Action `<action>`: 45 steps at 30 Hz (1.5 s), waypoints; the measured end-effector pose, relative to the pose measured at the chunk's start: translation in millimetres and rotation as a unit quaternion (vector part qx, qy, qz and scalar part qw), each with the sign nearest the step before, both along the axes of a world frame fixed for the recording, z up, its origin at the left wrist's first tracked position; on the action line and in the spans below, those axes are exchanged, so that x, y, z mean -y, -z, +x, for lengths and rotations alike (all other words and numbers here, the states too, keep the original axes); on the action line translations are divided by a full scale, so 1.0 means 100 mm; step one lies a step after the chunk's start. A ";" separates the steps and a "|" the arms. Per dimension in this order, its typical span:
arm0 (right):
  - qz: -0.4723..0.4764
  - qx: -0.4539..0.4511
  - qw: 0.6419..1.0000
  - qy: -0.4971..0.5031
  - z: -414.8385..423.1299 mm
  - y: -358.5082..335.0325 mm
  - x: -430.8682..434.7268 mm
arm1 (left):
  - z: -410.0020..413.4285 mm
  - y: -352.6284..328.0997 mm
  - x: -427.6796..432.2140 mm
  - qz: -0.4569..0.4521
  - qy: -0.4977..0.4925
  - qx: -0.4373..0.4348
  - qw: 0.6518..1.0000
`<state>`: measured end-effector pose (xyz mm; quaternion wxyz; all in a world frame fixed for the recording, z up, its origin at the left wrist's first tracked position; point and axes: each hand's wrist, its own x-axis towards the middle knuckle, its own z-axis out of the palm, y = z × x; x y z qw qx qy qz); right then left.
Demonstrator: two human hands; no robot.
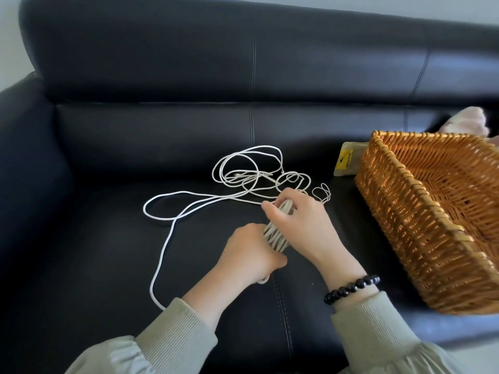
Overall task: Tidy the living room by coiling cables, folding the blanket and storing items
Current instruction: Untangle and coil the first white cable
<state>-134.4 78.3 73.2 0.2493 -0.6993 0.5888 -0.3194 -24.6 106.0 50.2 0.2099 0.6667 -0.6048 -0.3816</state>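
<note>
Centrally, on the seat of the black leather sofa point(108, 265), a long thin white cable point(176, 219) was held partly gathered into a tight grey-white bundle of loops point(274, 233). The lower end of the bundle was gripped by the left hand point(249, 252), fingers curled round it, presumably so that the finished turns were prevented from springing apart. The upper end was held by the right hand point(299, 220), its fingers closed over the strands, a position judged suitable for laying on the next turn. Most of the cable lay uncoiled in loose loops on the cushion beyond and to the left of the hands, so the coiling step was judged partly done. A rectangular woven orange-brown wicker basket point(432, 252) was stood just to the right, probably within reach for storing. A small beige packet with a yellow label point(344, 163) was lying against its far corner, and a pale pink soft fabric item point(475, 118) was partly visible behind it.
</note>
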 end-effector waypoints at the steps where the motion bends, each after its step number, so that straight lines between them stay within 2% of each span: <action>1: -0.005 0.021 0.999 0.024 0.02 0.03 0.00 | -0.01 0.01 0.00 -0.010 -0.001 0.014 1.000; 3: -0.022 0.057 0.996 0.069 0.07 0.09 0.00 | -0.01 0.02 0.01 -0.021 -0.007 0.029 0.999; 7: -0.023 0.067 0.992 0.107 0.13 0.19 0.01 | -0.01 0.04 0.02 -0.021 -0.013 0.054 0.998; 13: 0.021 0.056 0.994 0.091 0.15 0.22 0.03 | 0.06 0.07 0.08 -0.010 -0.019 0.066 0.998; 17: 0.031 0.049 0.994 0.094 0.13 0.27 0.02 | 0.10 0.04 0.10 -0.025 0.011 0.114 0.993; 24: -0.014 0.044 0.997 0.061 0.15 0.30 -0.03 | 0.14 0.06 0.08 -0.012 0.054 0.093 0.994; 31: -0.022 0.026 0.994 0.099 0.15 0.39 0.05 | 0.02 0.11 0.10 -0.023 0.030 0.160 0.986; 36: -0.043 0.017 0.994 0.101 0.08 0.43 0.11 | -0.06 0.16 0.14 -0.050 0.043 0.174 0.983; 40: -0.008 0.012 0.996 0.086 0.04 0.44 0.16 | -0.09 0.23 0.20 -0.048 0.038 0.167 0.984; 42: 0.034 0.040 0.997 0.064 0.03 0.40 0.18 | -0.09 0.24 0.24 -0.031 0.029 0.156 0.987; 45: 0.101 0.176 0.973 0.107 -0.03 0.37 0.28 | -0.07 0.28 0.30 -0.027 0.006 0.143 0.989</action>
